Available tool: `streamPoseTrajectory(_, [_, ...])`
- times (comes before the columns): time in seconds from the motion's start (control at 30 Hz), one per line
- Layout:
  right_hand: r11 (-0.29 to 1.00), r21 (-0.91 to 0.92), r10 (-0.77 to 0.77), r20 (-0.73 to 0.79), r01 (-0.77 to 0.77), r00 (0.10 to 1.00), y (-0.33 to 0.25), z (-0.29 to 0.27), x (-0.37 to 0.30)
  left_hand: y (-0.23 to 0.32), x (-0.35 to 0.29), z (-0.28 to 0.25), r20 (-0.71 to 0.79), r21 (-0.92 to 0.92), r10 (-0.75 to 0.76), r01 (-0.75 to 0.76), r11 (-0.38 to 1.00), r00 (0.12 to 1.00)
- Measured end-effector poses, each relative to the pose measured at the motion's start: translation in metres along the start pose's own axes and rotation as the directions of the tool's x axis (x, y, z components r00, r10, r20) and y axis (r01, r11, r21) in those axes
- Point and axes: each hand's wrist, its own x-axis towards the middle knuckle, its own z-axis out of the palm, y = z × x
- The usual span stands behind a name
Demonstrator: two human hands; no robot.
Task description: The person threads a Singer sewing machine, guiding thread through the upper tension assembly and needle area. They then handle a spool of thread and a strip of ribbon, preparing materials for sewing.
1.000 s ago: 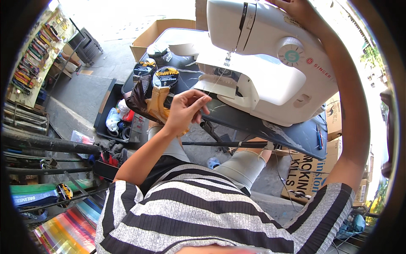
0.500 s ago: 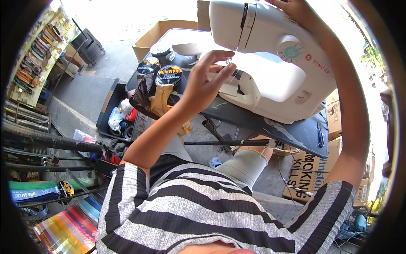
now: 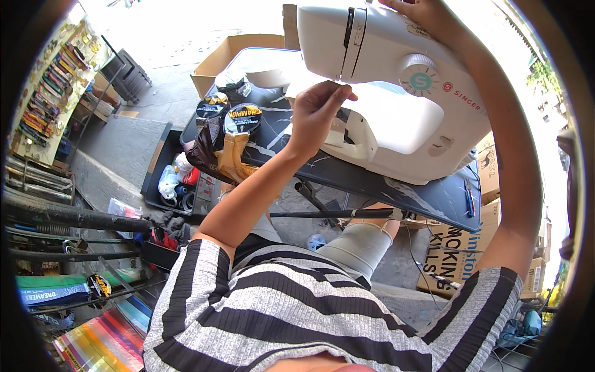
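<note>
Left hand (image 3: pixel 317 113) nearer sewing machine (image 3: pixel 385 59) (white)

The left hand (image 3: pixel 315 115) has risen, now pinched below the sewing machine's head (image 3: pixel 325 40).

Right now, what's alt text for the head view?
A person's left hand is pinched by the needle area of a white sewing machine, its grip too small to make out; the right hand lies on the machine's top. The machine stands on a dark marbled table.
</note>
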Motion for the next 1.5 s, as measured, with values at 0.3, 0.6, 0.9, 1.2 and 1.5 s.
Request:
streamPoseTrajectory(0.3, [0.998,0.049,-0.028,0.007,0.028,1.0,-0.006,-0.002,-0.003,0.011,0.004,-0.01,-0.092,0.037,0.04,-0.036,0.999,0.995])
streamPoseTrajectory(0.6, [0.998,-0.001,0.061,0.025,-0.061,0.998,-0.006,-0.003,-0.002,0.087,0.052,-0.041,0.409,0.707,0.437,-0.581,0.403,0.801])
streamPoseTrajectory(0.9, [0.995,0.003,0.097,0.008,-0.097,0.995,0.004,0.001,0.0,0.17,0.086,-0.003,0.485,0.773,0.065,-0.462,0.435,0.872])
streamPoseTrajectory(1.2, [0.972,0.101,0.207,0.064,-0.213,0.976,0.003,-0.004,-0.009,0.183,0.107,0.02,0.417,0.801,-0.158,-0.279,0.529,0.895])
streamPoseTrajectory(1.5, [0.998,0.002,0.069,0.01,-0.069,0.998,0.024,0.007,0.0,0.18,0.105,0.013,0.577,0.709,-0.081,-0.45,0.543,0.812])
